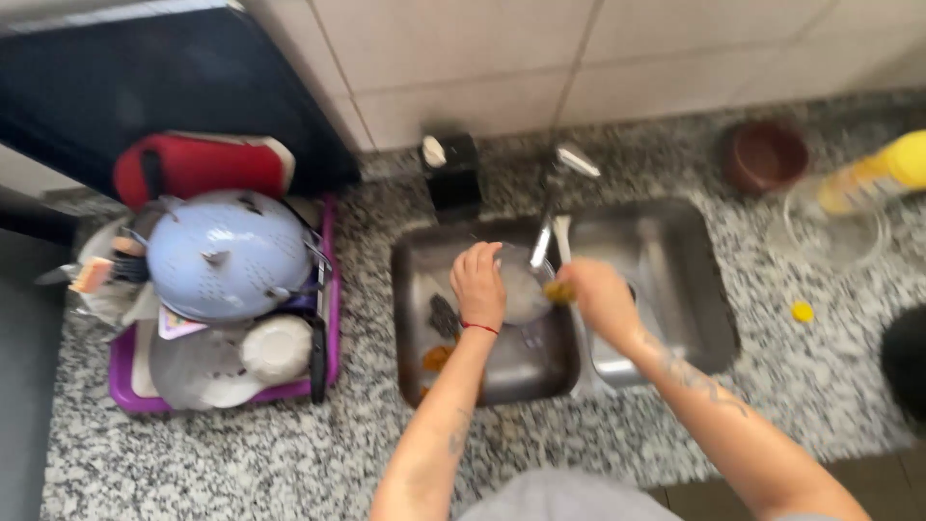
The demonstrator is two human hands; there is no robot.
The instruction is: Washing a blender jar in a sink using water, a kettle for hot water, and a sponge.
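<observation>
Over the steel sink (694,289), my left hand (479,283) grips the rim of a round clear lid or dish (524,289) held under the tap (545,227). My right hand (596,294) is closed on a yellow sponge (558,289) pressed against the dish's right edge. A red band circles my left wrist. The frame is blurred, so the dish's exact kind is unclear. A dark scourer (443,315) and an orange scrap (436,358) lie in the basin under my left arm.
A purple drying rack (123,371) at left holds a pale blue colander (227,253), a white bowl (276,348) and a red board (198,164). A black holder (451,172) stands behind the sink. At right sit a brown bowl (764,156), a yellow bottle (883,172), a glass bowl (837,232) and a yellow cap (802,312).
</observation>
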